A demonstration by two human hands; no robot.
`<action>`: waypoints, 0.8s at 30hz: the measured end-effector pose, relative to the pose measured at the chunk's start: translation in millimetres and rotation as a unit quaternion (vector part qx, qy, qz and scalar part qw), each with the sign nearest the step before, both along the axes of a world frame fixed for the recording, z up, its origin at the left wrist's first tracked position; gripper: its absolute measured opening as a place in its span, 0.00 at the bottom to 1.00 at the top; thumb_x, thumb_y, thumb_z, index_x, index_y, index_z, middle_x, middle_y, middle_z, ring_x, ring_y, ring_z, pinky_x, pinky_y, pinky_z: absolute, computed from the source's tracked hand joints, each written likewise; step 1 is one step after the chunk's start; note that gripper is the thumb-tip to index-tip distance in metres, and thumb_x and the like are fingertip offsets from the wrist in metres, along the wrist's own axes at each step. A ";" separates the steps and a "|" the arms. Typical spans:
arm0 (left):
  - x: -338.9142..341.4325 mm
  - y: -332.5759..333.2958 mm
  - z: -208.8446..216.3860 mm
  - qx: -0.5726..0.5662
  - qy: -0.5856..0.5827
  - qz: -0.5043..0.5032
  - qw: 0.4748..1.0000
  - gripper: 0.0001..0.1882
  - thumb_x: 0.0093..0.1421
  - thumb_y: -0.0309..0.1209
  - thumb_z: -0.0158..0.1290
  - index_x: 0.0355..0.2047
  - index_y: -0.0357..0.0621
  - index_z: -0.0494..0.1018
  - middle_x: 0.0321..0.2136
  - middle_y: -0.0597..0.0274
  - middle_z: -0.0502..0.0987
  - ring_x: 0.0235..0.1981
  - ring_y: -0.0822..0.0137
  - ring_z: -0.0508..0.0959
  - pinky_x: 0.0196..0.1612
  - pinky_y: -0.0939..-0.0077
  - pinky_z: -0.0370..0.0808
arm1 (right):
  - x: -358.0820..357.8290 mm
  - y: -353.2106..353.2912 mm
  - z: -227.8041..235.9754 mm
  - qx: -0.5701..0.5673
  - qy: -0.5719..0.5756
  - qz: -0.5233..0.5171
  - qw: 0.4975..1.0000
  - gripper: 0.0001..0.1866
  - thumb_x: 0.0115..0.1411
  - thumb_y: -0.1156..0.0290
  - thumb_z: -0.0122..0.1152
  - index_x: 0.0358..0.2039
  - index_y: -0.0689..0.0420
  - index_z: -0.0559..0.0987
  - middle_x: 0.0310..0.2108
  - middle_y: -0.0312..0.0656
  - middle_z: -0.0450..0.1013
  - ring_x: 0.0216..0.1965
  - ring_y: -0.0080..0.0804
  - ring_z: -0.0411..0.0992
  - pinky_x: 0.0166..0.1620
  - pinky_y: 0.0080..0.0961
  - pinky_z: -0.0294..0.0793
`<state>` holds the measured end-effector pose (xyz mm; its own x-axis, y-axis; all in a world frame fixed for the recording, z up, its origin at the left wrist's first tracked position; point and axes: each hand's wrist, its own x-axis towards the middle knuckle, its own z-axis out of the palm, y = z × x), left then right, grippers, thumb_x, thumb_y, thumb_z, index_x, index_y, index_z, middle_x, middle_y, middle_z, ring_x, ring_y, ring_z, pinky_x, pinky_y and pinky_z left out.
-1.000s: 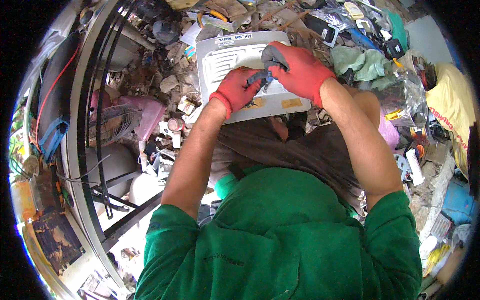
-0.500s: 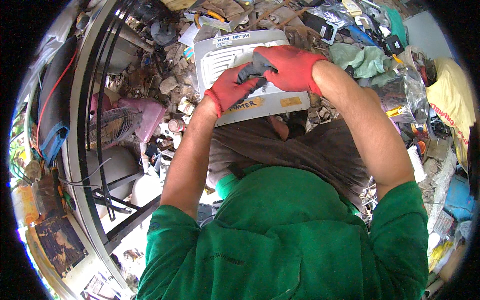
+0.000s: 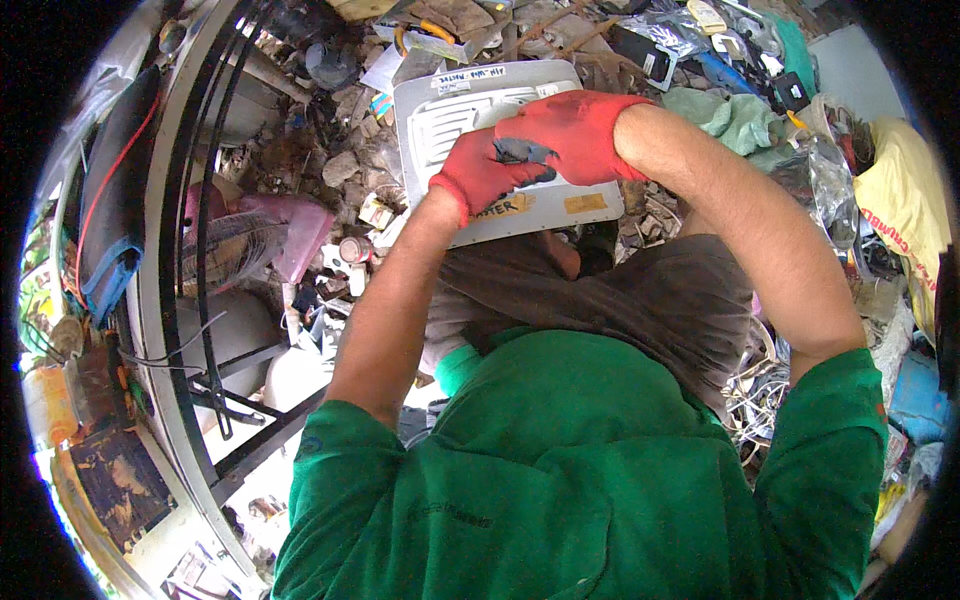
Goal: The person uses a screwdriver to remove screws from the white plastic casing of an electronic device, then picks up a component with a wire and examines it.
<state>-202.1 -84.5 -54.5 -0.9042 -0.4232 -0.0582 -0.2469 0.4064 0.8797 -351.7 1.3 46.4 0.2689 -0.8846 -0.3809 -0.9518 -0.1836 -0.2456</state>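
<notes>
Across my lap, tilted away from me, rests a flat grey-white device (image 3: pixel 545 213) with rounded corners, raised white ribs and strips of labelled tape. Above it my two red-gloved hands, with dark fingertips, meet. My left hand (image 3: pixel 478 170) has its fingers curled in against the other hand. From the right, my right hand (image 3: pixel 580 135) bends over it with its fingers closed. Whatever lies between the fingers is hidden by the gloves.
Left of me stands a dark metal frame (image 3: pixel 197 250), with a pink plastic piece (image 3: pixel 305 235) and a wire fan guard beside it. Rubble and scrap surround the device. A yellow sack (image 3: pixel 900 200) and a green plastic bag (image 3: pixel 720 115) lie to the right.
My left hand has shifted right over the device, and my right hand has drawn slightly left and down, so they are pressed closer together. Both elbows have swung a little right.
</notes>
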 end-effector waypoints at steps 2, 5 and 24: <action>-6.1 14.7 3.3 -0.087 0.031 0.048 0.995 0.16 0.54 0.34 0.64 0.41 0.43 0.77 0.36 0.61 0.82 0.40 0.69 0.80 0.44 0.70 0.76 | -4.2 -3.3 -5.6 -0.027 0.009 0.053 0.998 0.23 0.49 0.76 0.56 0.48 0.53 0.70 0.50 0.49 0.70 0.49 0.53 0.72 0.46 0.41 0.75; -9.0 8.6 -1.1 -0.039 0.045 0.041 0.997 0.17 0.53 0.36 0.64 0.42 0.44 0.77 0.37 0.62 0.82 0.42 0.68 0.79 0.46 0.69 0.75 | -8.8 -2.8 -4.2 -0.002 -0.013 0.005 1.000 0.20 0.53 0.72 0.56 0.48 0.52 0.70 0.56 0.48 0.65 0.50 0.52 0.71 0.47 0.42 0.74; 2.2 -7.8 -12.7 0.010 0.032 -0.024 0.999 0.15 0.53 0.31 0.61 0.41 0.42 0.75 0.37 0.59 0.81 0.41 0.65 0.80 0.46 0.68 0.75 | -4.0 31.6 -32.1 -0.257 -0.172 -0.137 0.941 0.22 0.53 0.62 0.63 0.49 0.51 0.73 0.46 0.47 0.69 0.45 0.51 0.72 0.46 0.42 0.74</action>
